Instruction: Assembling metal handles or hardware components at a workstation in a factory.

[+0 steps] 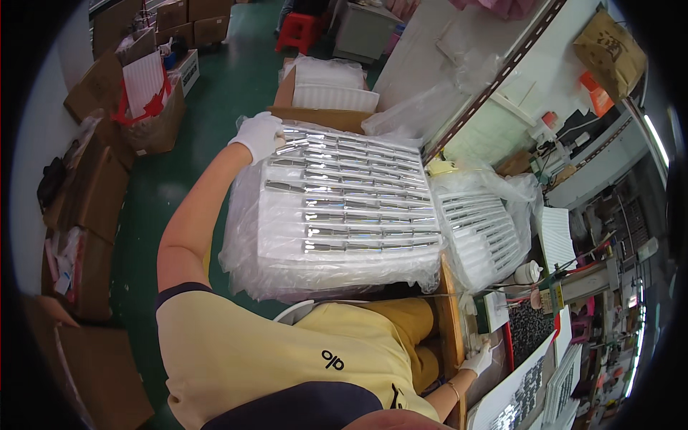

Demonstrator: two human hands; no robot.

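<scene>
My left hand [259, 136], in a white glove, reaches to the far left corner of a white foam tray [279, 229]. Its fingers are closed on a couple of short, shiny silver tubes [291, 147], tilted above the tray. Rows of similar silver tubes [358, 203] lie in the tray's grooves; some grooves at the left side show bare foam. Clear plastic wrap [240, 244] hangs around the tray. My right hand [478, 359], also gloved, is low at the workbench's wooden edge [450, 322]. Its fingers are small and partly hidden, so their grip is unclear.
A second tray of silver tubes [480, 229] in plastic stands to the right. Beyond the near tray is a cardboard box with white foam [333, 97]. Cardboard boxes [100, 193] line the left side, and a red stool [298, 32] stands farther back. A white panel with dark pieces [519, 394] lies at lower right.
</scene>
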